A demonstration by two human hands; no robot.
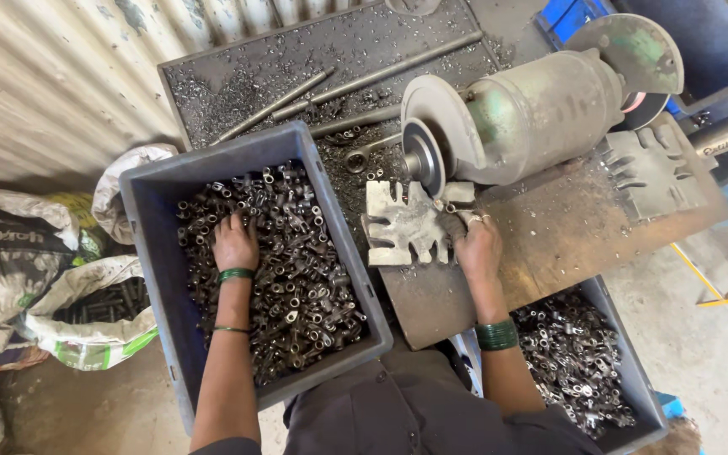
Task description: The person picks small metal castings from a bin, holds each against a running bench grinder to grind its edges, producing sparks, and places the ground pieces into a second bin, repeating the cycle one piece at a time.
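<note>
A corrugated metal wall [35, 76] lines the left of a daylit workshop, stuffed sacks [18, 270] slumped on the dusty concrete floor [709, 337] beside a grimy table [549, 244]

Crumpled white-green sacks [40, 278], far left

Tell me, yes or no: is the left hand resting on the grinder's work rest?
No, the left hand lies among the small metal parts in the grey crate, away from the bench grinder.
</note>
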